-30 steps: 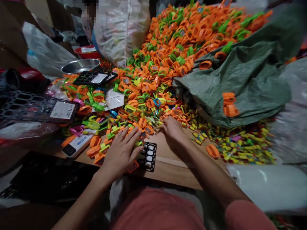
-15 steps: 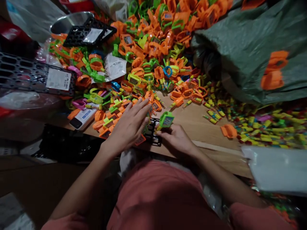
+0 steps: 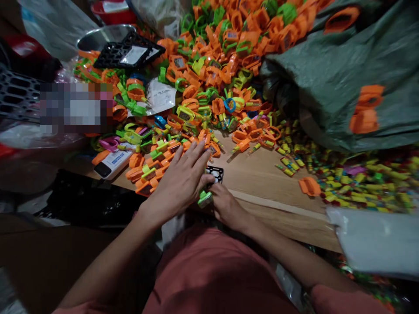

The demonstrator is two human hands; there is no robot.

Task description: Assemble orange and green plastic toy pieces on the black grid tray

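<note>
My left hand point(image 3: 180, 181) lies palm down over the black grid tray, its fingers stretched out. Orange toy watches point(image 3: 155, 168) with a few green and yellow pieces sit in rows along the tray beside that hand. Past its thumb, bare tray cells point(image 3: 218, 174) show. A green toy watch point(image 3: 204, 198) is at the fingertips of my right hand point(image 3: 227, 207), by the tray's near edge. The right fingers are closed, and the left thumb is close to them. Part of the tray is hidden under my left hand.
Heaped orange and green toy watches point(image 3: 216, 69) cover the back. Small yellow tubes point(image 3: 373, 179) pile up at the right, below a green sack point(image 3: 327, 74). A white power bank point(image 3: 114, 163) lies left, near black trays point(image 3: 122, 50) and a metal bowl point(image 3: 98, 37).
My right hand has moved left and toward me, bringing the green toy watch from above the tray down to its near edge. My left hand stays over the tray.
</note>
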